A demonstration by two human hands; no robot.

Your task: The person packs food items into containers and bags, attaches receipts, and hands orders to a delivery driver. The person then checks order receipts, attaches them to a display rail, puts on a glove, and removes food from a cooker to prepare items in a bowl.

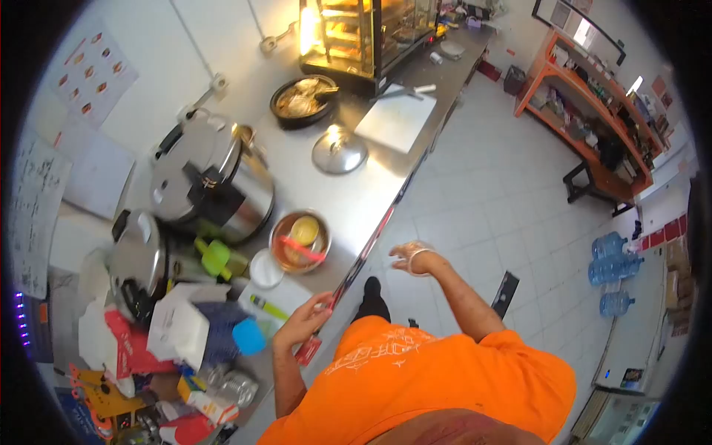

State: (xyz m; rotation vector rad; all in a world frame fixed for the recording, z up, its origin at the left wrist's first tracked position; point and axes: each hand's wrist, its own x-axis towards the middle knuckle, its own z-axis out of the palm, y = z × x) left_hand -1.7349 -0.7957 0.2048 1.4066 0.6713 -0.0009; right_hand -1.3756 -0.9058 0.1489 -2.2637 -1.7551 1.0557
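My left hand (304, 320) is beside the counter's front edge, its fingers loosely extended with nothing seen in them. Near it on the counter lies a green-handled utensil (268, 307), possibly a knife. A metal bowl (323, 228) stands a little farther along, holding something yellow and a red-handled utensil. Between them sits a round white lid or container (265, 268). Over the floor, away from the counter, my right hand (412, 258) wears a clear plastic glove. Its fingers are apart and hold nothing.
Two large metal pots (252, 189) line the wall side. Farther along are a metal lid (340, 151), a black dish of food (298, 104), a white cutting board (400, 119) and a lit display case (371, 37). Boxes (178, 330) crowd the near end.
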